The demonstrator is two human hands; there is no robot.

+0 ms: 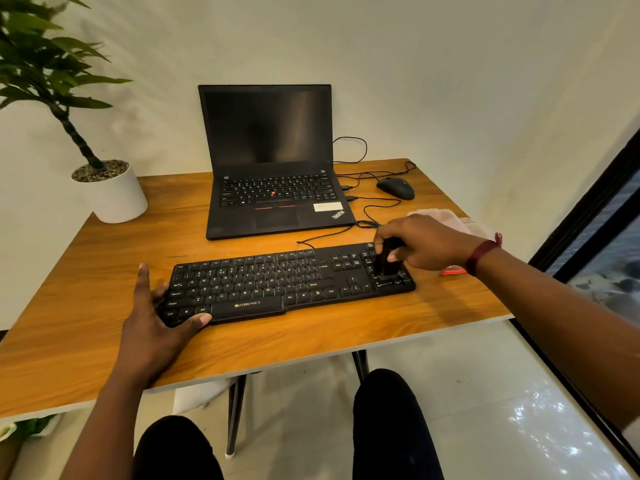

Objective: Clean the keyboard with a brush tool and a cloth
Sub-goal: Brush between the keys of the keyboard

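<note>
A black keyboard (277, 284) lies across the middle of the wooden table (86, 327). My left hand (157, 317) clasps its near-left corner, thumb on the front edge and fingers at the left end. My right hand (422, 242) grips a black brush tool (388, 259), held upright with its lower end pressed on the number pad at the keyboard's right end. A pale pinkish cloth (446, 218) lies folded on the table just behind my right hand, partly hidden by it.
An open black laptop (272, 164) stands behind the keyboard, with a black mouse (396, 188) and loose cables (370, 204) to its right. A potted plant (110, 188) sits at the back-left corner. A small red object (453, 271) lies by my right wrist. My knees show below the table.
</note>
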